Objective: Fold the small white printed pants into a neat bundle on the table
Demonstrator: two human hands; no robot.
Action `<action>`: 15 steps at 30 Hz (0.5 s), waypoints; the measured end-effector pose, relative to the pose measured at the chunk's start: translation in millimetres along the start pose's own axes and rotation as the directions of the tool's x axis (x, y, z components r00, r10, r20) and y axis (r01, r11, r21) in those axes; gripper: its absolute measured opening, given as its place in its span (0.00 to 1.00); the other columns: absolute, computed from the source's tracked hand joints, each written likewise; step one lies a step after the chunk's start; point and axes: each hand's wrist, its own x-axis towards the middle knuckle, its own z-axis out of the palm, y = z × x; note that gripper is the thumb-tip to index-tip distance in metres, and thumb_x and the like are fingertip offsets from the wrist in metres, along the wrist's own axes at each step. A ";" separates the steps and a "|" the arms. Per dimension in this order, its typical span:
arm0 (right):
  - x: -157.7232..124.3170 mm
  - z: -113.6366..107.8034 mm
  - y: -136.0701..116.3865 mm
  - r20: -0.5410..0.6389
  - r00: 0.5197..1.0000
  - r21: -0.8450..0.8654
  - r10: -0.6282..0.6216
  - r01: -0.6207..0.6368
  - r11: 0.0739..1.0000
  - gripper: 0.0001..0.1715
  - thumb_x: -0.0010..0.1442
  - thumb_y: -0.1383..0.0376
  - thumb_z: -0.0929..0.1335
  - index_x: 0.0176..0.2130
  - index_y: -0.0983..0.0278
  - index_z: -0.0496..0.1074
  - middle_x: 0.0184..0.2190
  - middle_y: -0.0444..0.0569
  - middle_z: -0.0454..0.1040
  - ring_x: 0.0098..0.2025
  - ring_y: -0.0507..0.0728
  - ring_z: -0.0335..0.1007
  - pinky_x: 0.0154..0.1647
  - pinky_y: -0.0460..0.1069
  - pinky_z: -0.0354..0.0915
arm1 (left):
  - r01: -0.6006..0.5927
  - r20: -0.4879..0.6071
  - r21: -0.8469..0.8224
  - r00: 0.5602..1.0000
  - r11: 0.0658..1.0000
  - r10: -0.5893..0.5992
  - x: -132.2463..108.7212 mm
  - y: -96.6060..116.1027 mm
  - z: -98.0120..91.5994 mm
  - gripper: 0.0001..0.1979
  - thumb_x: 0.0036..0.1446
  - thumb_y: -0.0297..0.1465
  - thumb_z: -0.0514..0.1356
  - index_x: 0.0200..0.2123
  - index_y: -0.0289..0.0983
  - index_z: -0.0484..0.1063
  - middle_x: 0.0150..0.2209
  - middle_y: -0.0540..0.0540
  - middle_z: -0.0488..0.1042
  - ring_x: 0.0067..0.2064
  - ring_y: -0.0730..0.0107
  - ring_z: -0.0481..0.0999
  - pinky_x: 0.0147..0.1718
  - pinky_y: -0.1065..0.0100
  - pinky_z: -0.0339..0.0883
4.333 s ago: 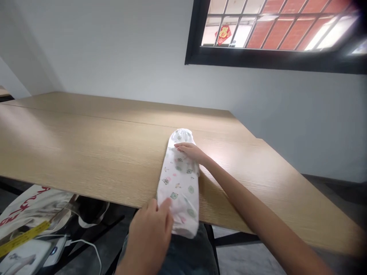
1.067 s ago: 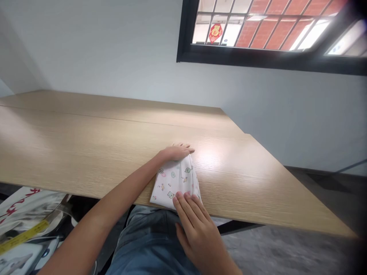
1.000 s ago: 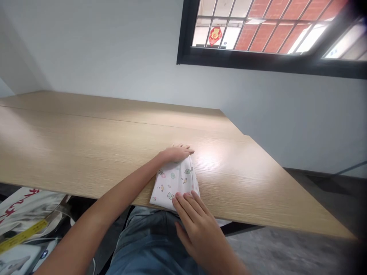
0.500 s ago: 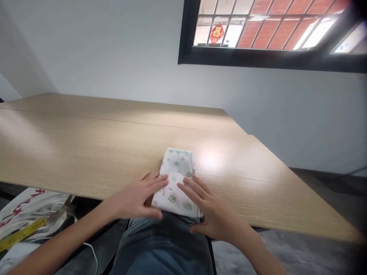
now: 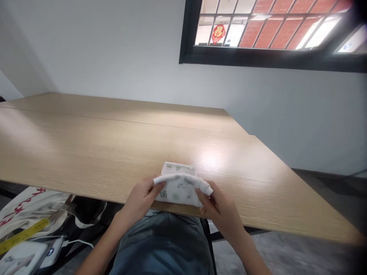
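A white cloth (image 5: 178, 189) printed with small green animal figures lies at the table's near edge, in front of my lap. Its near part is lifted and bent over toward the far side, with the raised edge above the rest. My left hand (image 5: 145, 194) pinches the left end of that edge between thumb and fingers. At the right end, my right hand (image 5: 218, 204) grips the layered edge the same way. The far part of the cloth still rests flat on the wood. What kind of cloth item it is, I cannot tell.
The light wooden table (image 5: 100, 149) stretches left and back toward a pale wall. Below its near left edge are a white bag (image 5: 20, 206) with red lettering, a yellow strip (image 5: 24, 236), a white box (image 5: 24, 258) and a white cable. A barred window (image 5: 266, 30) is above right.
Both hands lay flat on the cloth before; now they grip its near edge at both ends. That edge has been raised and folded away from me, so the cloth looks shorter.
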 end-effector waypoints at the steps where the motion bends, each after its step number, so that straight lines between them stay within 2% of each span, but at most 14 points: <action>1: 5.9 1.7 -2.7 0.009 0.997 0.029 0.082 -0.082 0.996 0.12 0.62 0.58 0.58 0.36 0.65 0.61 0.17 0.40 0.61 0.17 0.48 0.63 0.19 0.42 0.60 | 0.036 -0.034 0.043 0.999 0.998 -0.034 4.7 4.9 2.7 0.19 0.58 0.48 0.45 0.44 0.46 0.65 0.32 0.54 0.68 0.34 0.74 0.66 0.30 0.76 0.55; 3: 17.2 4.2 -7.0 0.028 0.971 0.051 0.236 -0.237 0.970 0.15 0.62 0.55 0.57 0.33 0.64 0.59 0.15 0.38 0.58 0.14 0.49 0.59 0.16 0.43 0.57 | 0.096 -0.090 0.151 0.993 0.984 -0.083 13.9 11.9 6.6 0.18 0.59 0.47 0.44 0.44 0.48 0.64 0.33 0.55 0.68 0.35 0.74 0.66 0.29 0.76 0.52; 6: 33.0 5.2 -9.6 0.013 0.918 -0.016 0.397 -0.397 0.918 0.15 0.62 0.55 0.56 0.34 0.64 0.58 0.19 0.41 0.62 0.15 0.49 0.59 0.15 0.44 0.56 | 0.185 -0.144 0.250 0.978 0.950 -0.152 24.1 16.8 8.6 0.15 0.59 0.44 0.47 0.38 0.43 0.65 0.30 0.53 0.67 0.32 0.72 0.65 0.27 0.74 0.48; 8: 41.5 5.6 -10.4 -0.020 0.889 -0.132 0.457 -0.455 0.881 0.16 0.63 0.56 0.55 0.34 0.65 0.60 0.24 0.45 0.65 0.20 0.51 0.63 0.19 0.45 0.58 | 0.253 -0.184 0.300 0.961 0.920 -0.205 26.7 19.9 9.7 0.14 0.58 0.43 0.49 0.39 0.40 0.64 0.28 0.51 0.66 0.30 0.69 0.65 0.26 0.73 0.48; 10: 46.7 9.0 -12.5 -0.118 0.875 -0.262 0.470 -0.484 0.835 0.16 0.62 0.58 0.57 0.41 0.68 0.62 0.32 0.52 0.68 0.29 0.55 0.67 0.26 0.48 0.61 | 0.316 -0.236 0.328 0.940 0.890 -0.247 26.6 25.6 13.3 0.17 0.58 0.43 0.49 0.46 0.40 0.60 0.31 0.48 0.67 0.32 0.64 0.67 0.29 0.71 0.54; 11: 47.8 12.9 -14.1 -0.208 0.879 -0.323 0.430 -0.476 0.818 0.19 0.61 0.59 0.58 0.46 0.70 0.62 0.38 0.57 0.68 0.35 0.58 0.67 0.30 0.50 0.63 | 0.333 -0.281 0.350 0.929 0.875 -0.242 26.1 29.5 16.7 0.20 0.58 0.42 0.49 0.51 0.40 0.55 0.34 0.46 0.67 0.35 0.62 0.68 0.32 0.69 0.58; 13: 47.5 24.9 -17.0 -0.383 0.901 -0.432 0.204 -0.370 0.822 0.24 0.60 0.64 0.59 0.54 0.72 0.58 0.50 0.62 0.61 0.47 0.61 0.64 0.41 0.53 0.63 | 0.306 -0.381 0.444 0.915 0.842 -0.131 26.2 38.1 26.6 0.24 0.59 0.40 0.47 0.57 0.44 0.46 0.45 0.42 0.64 0.46 0.58 0.65 0.43 0.62 0.62; 14: 46.5 32.4 -17.5 -0.419 0.907 -0.491 0.047 -0.269 0.829 0.25 0.60 0.66 0.59 0.55 0.72 0.58 0.54 0.61 0.58 0.51 0.62 0.60 0.47 0.54 0.61 | 0.261 -0.399 0.510 0.916 0.820 -0.043 27.1 41.6 32.4 0.24 0.59 0.39 0.46 0.58 0.48 0.43 0.52 0.43 0.58 0.53 0.58 0.60 0.49 0.57 0.61; 15: 45.2 39.9 -17.1 -0.402 0.911 -0.544 -0.093 -0.156 0.825 0.23 0.61 0.67 0.57 0.55 0.71 0.60 0.55 0.58 0.57 0.54 0.61 0.57 0.52 0.55 0.56 | 0.198 -0.378 0.574 0.925 0.795 0.042 28.6 43.7 38.1 0.23 0.60 0.37 0.44 0.58 0.51 0.43 0.57 0.47 0.52 0.58 0.60 0.53 0.55 0.53 0.55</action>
